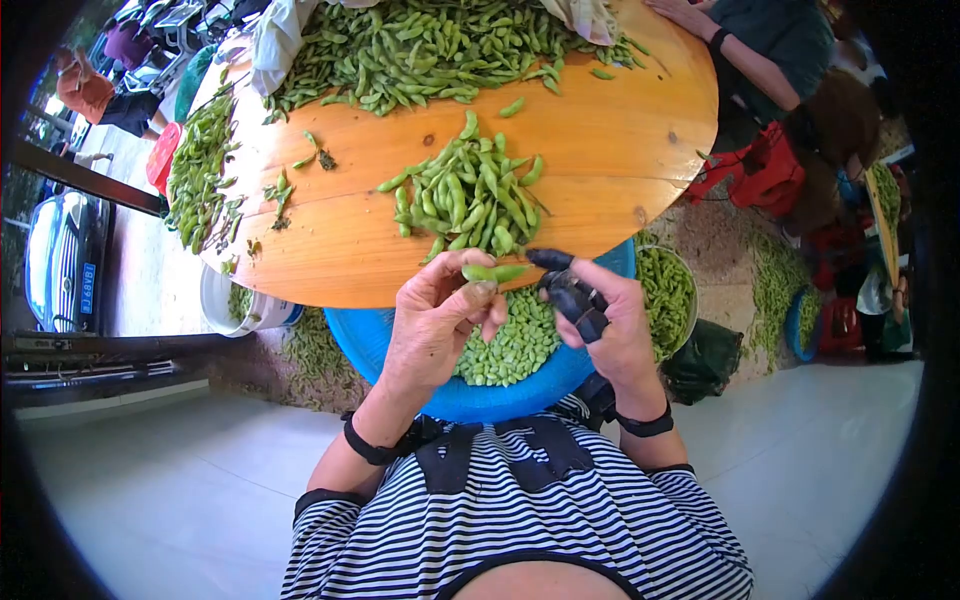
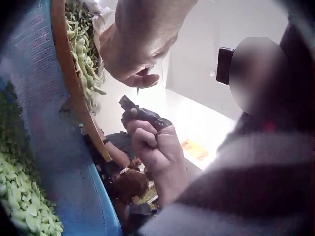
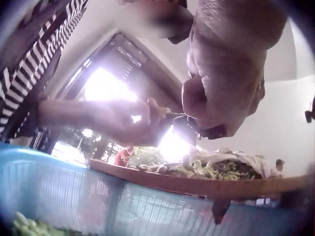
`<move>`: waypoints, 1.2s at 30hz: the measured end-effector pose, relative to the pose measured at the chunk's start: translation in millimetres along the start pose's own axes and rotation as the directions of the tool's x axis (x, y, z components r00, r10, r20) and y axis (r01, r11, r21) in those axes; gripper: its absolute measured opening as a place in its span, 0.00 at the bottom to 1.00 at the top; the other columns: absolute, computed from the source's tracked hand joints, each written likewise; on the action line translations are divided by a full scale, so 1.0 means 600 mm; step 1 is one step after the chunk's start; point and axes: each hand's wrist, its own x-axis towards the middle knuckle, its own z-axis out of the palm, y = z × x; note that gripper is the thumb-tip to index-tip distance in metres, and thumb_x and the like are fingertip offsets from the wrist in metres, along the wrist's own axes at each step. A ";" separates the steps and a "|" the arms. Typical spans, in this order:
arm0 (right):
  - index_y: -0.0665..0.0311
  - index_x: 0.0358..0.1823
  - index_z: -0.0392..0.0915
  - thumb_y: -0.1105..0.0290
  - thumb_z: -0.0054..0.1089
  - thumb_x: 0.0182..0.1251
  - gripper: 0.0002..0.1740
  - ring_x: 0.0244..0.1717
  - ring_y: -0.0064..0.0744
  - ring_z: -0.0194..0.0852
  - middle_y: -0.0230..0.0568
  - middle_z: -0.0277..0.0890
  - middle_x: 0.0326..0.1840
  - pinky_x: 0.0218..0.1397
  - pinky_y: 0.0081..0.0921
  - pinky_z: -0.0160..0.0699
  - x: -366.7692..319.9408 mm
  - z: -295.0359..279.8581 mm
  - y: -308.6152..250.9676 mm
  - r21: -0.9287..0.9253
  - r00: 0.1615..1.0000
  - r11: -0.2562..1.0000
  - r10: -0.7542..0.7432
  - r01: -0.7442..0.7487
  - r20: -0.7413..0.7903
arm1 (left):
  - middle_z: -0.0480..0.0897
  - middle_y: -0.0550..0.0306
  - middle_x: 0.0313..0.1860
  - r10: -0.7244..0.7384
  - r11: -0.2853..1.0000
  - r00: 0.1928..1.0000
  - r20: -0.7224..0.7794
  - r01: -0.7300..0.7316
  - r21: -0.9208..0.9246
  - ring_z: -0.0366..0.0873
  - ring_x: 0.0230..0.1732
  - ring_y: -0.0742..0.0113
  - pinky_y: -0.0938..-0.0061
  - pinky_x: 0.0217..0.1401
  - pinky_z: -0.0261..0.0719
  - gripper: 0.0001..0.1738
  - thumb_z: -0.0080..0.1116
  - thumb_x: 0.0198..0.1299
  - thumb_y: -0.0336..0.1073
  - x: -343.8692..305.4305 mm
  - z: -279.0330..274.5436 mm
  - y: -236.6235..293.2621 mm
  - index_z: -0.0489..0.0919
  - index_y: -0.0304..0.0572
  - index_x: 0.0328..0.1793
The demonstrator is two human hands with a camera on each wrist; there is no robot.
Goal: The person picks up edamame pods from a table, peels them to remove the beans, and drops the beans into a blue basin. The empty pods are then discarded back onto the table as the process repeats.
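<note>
In the head view the left hand [image 1: 435,315] pinches a green pod [image 1: 495,272] between thumb and fingers, above the table's near edge. Black coverings wrap the thumb and a finger of the right hand [image 1: 605,315], whose fingers are bent beside the pod's right tip. Under both hands, shelled beans [image 1: 510,340] lie in a blue basket [image 1: 450,405]. A small pile of pods [image 1: 470,195] is on the wooden table [image 1: 340,230] just beyond. The left wrist view shows the left hand [image 2: 142,44] above the right hand [image 2: 155,142]; in the right wrist view the right hand [image 3: 226,69] is close.
A large heap of pods [image 1: 400,50] covers the table's far side. Pods and stems lie along its left edge. A white bucket [image 1: 215,300] stands at left, a tub of pods [image 1: 663,300] at right. Another person's arm [image 1: 750,65] rests at the far right edge.
</note>
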 end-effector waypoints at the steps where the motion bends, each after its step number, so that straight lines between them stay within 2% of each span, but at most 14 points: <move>1: 0.73 0.51 0.78 0.77 0.53 0.69 0.12 0.19 0.10 0.59 0.23 0.65 0.20 0.22 0.13 0.58 -0.002 0.005 0.005 0.165 0.999 0.986 0.006 -0.014 0.053 | 0.79 0.56 0.32 -0.004 1.000 1.000 0.003 0.004 -0.001 0.78 0.29 0.72 0.81 0.28 0.74 0.09 0.57 0.65 0.23 0.001 0.001 -0.008 0.77 0.33 0.51; 3: 0.72 0.47 0.77 0.77 0.53 0.68 0.09 0.19 0.11 0.59 0.23 0.64 0.20 0.22 0.14 0.58 -0.006 0.005 0.013 0.227 0.993 0.974 0.000 -0.028 0.121 | 0.80 0.54 0.36 0.008 0.988 1.000 -0.003 -0.007 0.156 0.79 0.30 0.71 0.80 0.29 0.76 0.07 0.56 0.63 0.19 0.002 0.000 -0.027 0.75 0.34 0.47; 8: 0.71 0.41 0.76 0.78 0.54 0.66 0.05 0.19 0.12 0.59 0.23 0.64 0.20 0.22 0.15 0.58 -0.005 0.003 0.018 0.253 0.990 0.967 -0.005 -0.031 0.143 | 0.79 0.53 0.36 0.062 0.964 0.998 -0.028 -0.053 0.261 0.80 0.29 0.68 0.80 0.25 0.76 0.07 0.59 0.60 0.18 -0.006 0.000 -0.035 0.75 0.33 0.43; 10: 0.69 0.37 0.76 0.79 0.55 0.63 0.03 0.19 0.13 0.59 0.23 0.63 0.19 0.22 0.15 0.57 -0.004 -0.001 0.016 0.079 0.988 0.997 0.001 -0.014 0.156 | 0.79 0.56 0.37 0.064 0.933 0.998 0.022 -0.067 0.353 0.80 0.30 0.71 0.80 0.30 0.77 0.06 0.58 0.61 0.19 -0.007 -0.003 -0.032 0.75 0.32 0.42; 14: 0.68 0.32 0.75 0.81 0.54 0.60 0.02 0.19 0.13 0.59 0.24 0.62 0.20 0.21 0.16 0.57 0.004 -0.004 0.026 0.055 0.985 0.998 0.003 -0.013 0.173 | 0.80 0.52 0.37 0.078 0.915 0.997 -0.002 -0.071 0.398 0.78 0.27 0.71 0.80 0.27 0.75 0.05 0.58 0.60 0.18 -0.008 -0.010 -0.037 0.75 0.33 0.39; 17: 0.68 0.30 0.74 0.82 0.54 0.60 0.02 0.19 0.13 0.59 0.25 0.62 0.21 0.21 0.16 0.56 0.004 -0.004 0.028 0.131 0.984 0.991 -0.053 0.030 0.173 | 0.81 0.49 0.35 -0.085 0.985 0.996 0.033 0.079 0.150 0.75 0.22 0.71 0.81 0.22 0.70 0.05 0.59 0.60 0.20 -0.005 -0.029 -0.042 0.76 0.36 0.38; 19: 0.69 0.30 0.74 0.82 0.54 0.60 0.03 0.20 0.13 0.60 0.26 0.62 0.23 0.21 0.16 0.55 0.003 -0.007 0.022 0.192 0.976 0.980 0.011 -0.054 0.219 | 0.80 0.48 0.32 -0.226 0.948 0.966 0.129 0.248 -0.200 0.70 0.19 0.70 0.81 0.20 0.64 0.05 0.61 0.59 0.22 -0.004 -0.031 -0.045 0.76 0.38 0.37; 23: 0.68 0.32 0.76 0.83 0.53 0.60 0.04 0.20 0.12 0.60 0.25 0.64 0.25 0.21 0.15 0.55 0.003 -0.018 0.029 0.247 0.956 0.965 0.015 -0.091 0.294 | 0.82 0.46 0.36 -0.301 0.891 0.941 0.155 0.336 -0.307 0.68 0.16 0.70 0.82 0.17 0.62 0.08 0.62 0.58 0.22 -0.006 -0.038 -0.059 0.76 0.39 0.41; 26: 0.69 0.35 0.77 0.82 0.56 0.58 0.04 0.22 0.14 0.62 0.26 0.65 0.26 0.24 0.17 0.58 -0.003 -0.008 0.027 0.173 0.972 0.979 0.072 -0.113 0.225 | 0.82 0.50 0.32 -0.283 0.938 0.958 0.048 0.287 -0.193 0.70 0.17 0.72 0.82 0.18 0.65 0.08 0.63 0.59 0.23 -0.010 -0.025 -0.056 0.75 0.38 0.41; 27: 0.69 0.36 0.77 0.81 0.58 0.57 0.06 0.24 0.17 0.63 0.29 0.65 0.26 0.26 0.18 0.60 -0.005 -0.005 0.032 0.017 0.980 0.999 0.033 -0.037 0.195 | 0.81 0.52 0.30 -0.172 0.979 0.985 -0.008 0.172 0.112 0.71 0.19 0.73 0.82 0.19 0.67 0.08 0.64 0.59 0.24 -0.014 -0.024 -0.058 0.75 0.38 0.41; 29: 0.70 0.40 0.76 0.82 0.61 0.50 0.13 0.28 0.26 0.66 0.37 0.65 0.26 0.32 0.23 0.65 -0.010 0.001 0.030 -0.254 0.988 0.965 -0.033 0.071 0.153 | 0.79 0.61 0.22 0.028 0.824 0.998 -0.051 0.006 0.567 0.75 0.22 0.76 0.82 0.23 0.72 0.07 0.64 0.61 0.26 -0.021 -0.014 -0.054 0.75 0.37 0.37; 33: 0.71 0.40 0.76 0.84 0.59 0.48 0.15 0.27 0.31 0.67 0.42 0.67 0.28 0.32 0.26 0.67 -0.018 0.016 0.034 -0.334 0.978 0.921 -0.177 0.203 0.107 | 0.78 0.61 0.19 0.160 0.606 0.987 0.034 -0.126 0.786 0.76 0.20 0.76 0.80 0.22 0.71 0.09 0.62 0.64 0.28 -0.017 -0.020 -0.066 0.74 0.35 0.32; 35: 0.72 0.41 0.76 0.85 0.57 0.47 0.16 0.28 0.34 0.69 0.45 0.69 0.29 0.34 0.27 0.69 -0.019 0.026 0.039 -0.454 0.956 0.848 -0.292 0.272 0.027 | 0.76 0.54 0.17 0.361 0.312 0.911 0.198 -0.318 0.895 0.75 0.16 0.70 0.75 0.20 0.71 0.11 0.61 0.66 0.30 -0.015 -0.022 -0.075 0.74 0.32 0.33; 36: 0.72 0.41 0.76 0.85 0.57 0.47 0.16 0.28 0.34 0.69 0.45 0.69 0.29 0.34 0.27 0.69 -0.019 0.027 0.041 -0.455 0.957 0.849 -0.289 0.270 0.028 | 0.76 0.54 0.17 0.361 0.314 0.912 0.195 -0.316 0.895 0.75 0.16 0.70 0.75 0.20 0.71 0.11 0.61 0.66 0.30 -0.015 -0.021 -0.073 0.74 0.32 0.33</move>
